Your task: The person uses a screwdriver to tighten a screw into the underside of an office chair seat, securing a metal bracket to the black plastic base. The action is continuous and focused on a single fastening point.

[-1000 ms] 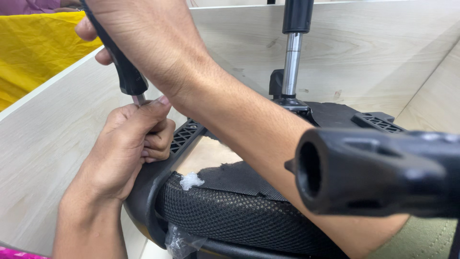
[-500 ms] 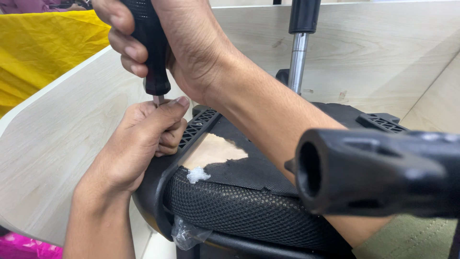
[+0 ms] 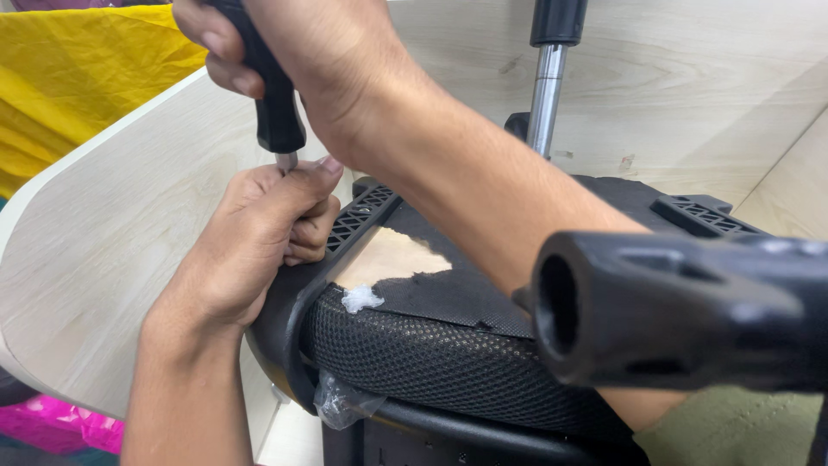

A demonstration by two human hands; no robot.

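Right hand (image 3: 302, 60) fisted around black screwdriver (image 3: 272, 95) handle — long axis near upright, tip pointing down | left hand (image 3: 259, 242) curled, fingertips pinching the metal shaft at the overturned office chair seat (image 3: 448, 345) rim | chrome gas cylinder (image 3: 545, 95) stands upright behind | black tubular armrest end (image 3: 690, 311) near right — pale wood-grain board (image 3: 103, 233) at left

1 screwdriver (image 3: 274, 112), 1 chair seat (image 3: 448, 371), 2 hands
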